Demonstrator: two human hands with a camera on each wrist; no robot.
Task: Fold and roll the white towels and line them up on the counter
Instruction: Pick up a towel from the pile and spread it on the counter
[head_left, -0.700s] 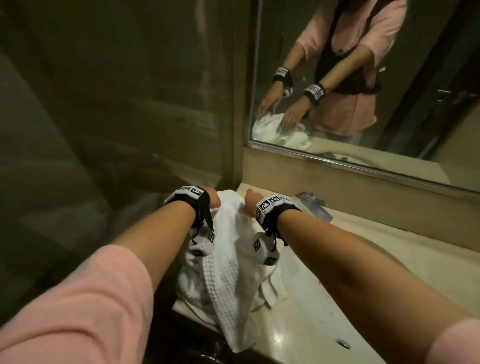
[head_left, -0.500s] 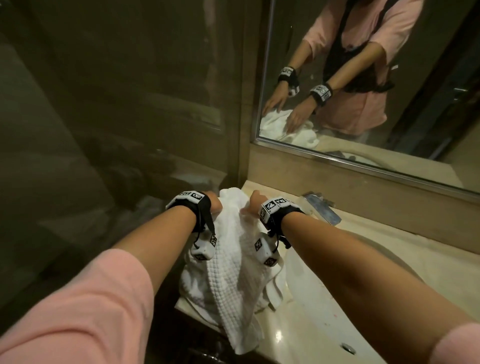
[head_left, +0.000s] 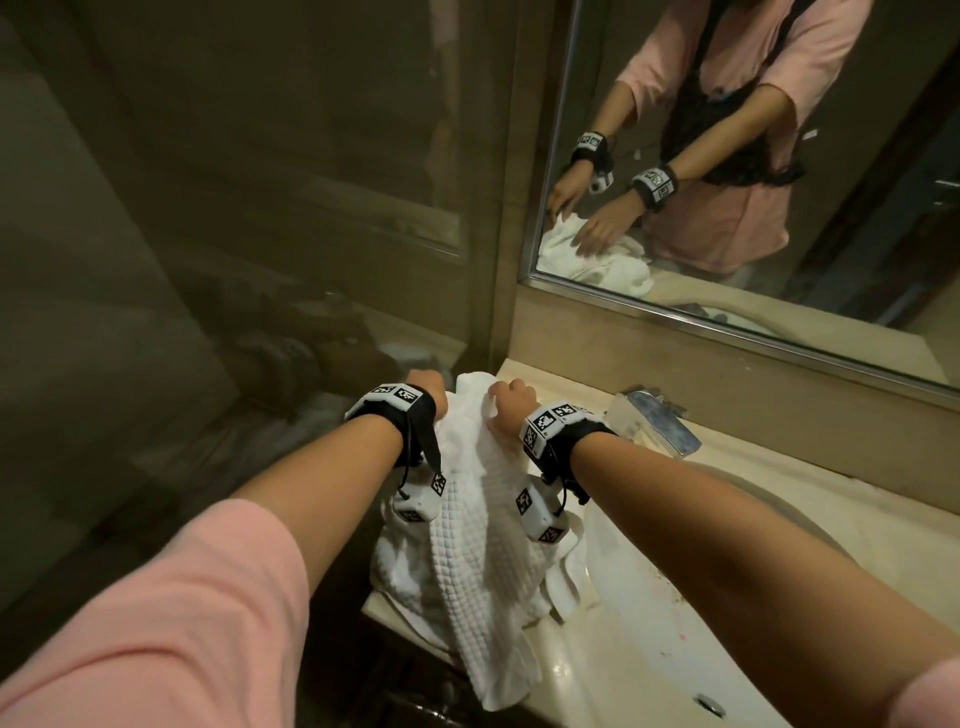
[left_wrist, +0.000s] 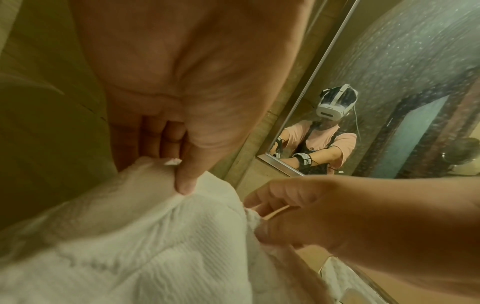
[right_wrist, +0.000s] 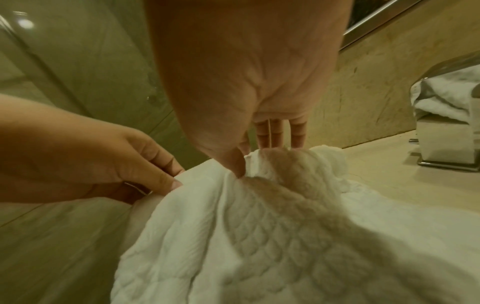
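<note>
A white waffle-weave towel (head_left: 483, 540) lies lengthwise on the left end of the beige counter (head_left: 597, 675), its near end hanging over the front edge. More white towel (head_left: 395, 566) is bunched under it. My left hand (head_left: 428, 392) pinches the towel's far left corner (left_wrist: 166, 176) between thumb and fingers. My right hand (head_left: 511, 402) pinches the far right corner (right_wrist: 255, 164) the same way. Both corners sit near the back wall, a hand's width apart.
A sink basin (head_left: 727, 571) lies right of the towel, with a chrome faucet (head_left: 657, 418) behind it. A mirror (head_left: 753, 156) hangs over the counter. A glass partition (head_left: 260, 234) bounds the counter's left end. A metal box holding white cloth (right_wrist: 446, 123) stands at the right.
Both hands have stayed at the towel's far corners, the right one shifting slightly. The head view has tilted a little, so the scene sits lower in frame.
</note>
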